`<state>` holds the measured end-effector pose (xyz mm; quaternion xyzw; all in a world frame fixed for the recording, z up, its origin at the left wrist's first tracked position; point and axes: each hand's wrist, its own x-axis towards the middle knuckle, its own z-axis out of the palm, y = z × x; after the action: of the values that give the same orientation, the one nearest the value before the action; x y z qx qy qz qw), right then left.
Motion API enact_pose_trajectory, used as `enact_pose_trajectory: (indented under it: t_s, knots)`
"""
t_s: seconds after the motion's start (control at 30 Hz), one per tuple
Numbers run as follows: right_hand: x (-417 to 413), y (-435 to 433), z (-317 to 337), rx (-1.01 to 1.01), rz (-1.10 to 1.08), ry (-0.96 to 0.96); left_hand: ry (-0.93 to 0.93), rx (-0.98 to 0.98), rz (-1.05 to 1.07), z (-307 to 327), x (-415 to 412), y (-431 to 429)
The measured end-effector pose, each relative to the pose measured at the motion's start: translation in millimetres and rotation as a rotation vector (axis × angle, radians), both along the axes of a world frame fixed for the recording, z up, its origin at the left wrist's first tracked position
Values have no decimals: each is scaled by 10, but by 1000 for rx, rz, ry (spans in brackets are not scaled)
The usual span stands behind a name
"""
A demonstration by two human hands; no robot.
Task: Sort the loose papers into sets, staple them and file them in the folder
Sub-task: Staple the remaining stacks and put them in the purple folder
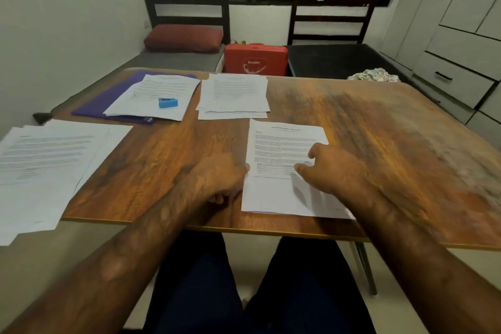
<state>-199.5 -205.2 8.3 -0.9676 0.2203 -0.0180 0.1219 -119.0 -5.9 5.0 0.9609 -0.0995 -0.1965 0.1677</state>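
On the table (352,130) — four paper stacks (54,160) (151,89) (233,92) (282,141), one stapler (168,103), one folder (108,100), two hands (217,179) (333,168) — grip unclear

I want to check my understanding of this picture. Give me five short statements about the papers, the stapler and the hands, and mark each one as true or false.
1. The blue stapler lies on the papers that rest on the purple folder. True.
2. The right hand holds the stapler. False: it rests on the nearest paper set.
3. The left hand is at that set's left edge. True.
4. The red case stands on the table. False: it stands beyond the table's far edge.
5. The leftmost pile lies wholly on the table. False: it overhangs the near edge.
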Motion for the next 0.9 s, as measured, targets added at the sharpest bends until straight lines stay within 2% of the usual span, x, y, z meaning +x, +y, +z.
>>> enact_pose_trajectory:
  t_s: [0.2,0.37,0.47,0.57,0.63,0.87,0.9]
  knots:
    - [481,462,-40,49,128,-78,-65,-54,102,46,249,257]
    - [967,884,5,100,261,-76,-74,-59,73,162,648,636]
    - [1365,1142,-35,161,317,-95,-140,-114,200,160,904,782]
    - [1794,1388,-73,174,371,-94,-149,-18,316,130,1146,830]
    - [2080,1526,-88,179,396,-115,-174,-95,412,109,1359,869]
    - [3042,1844,-114,192,437,-211,-311,-544,666,-245,1856,1101]
    - [3141,1880,-136,185,446,-232,-337,-554,688,-275,1881,1109]
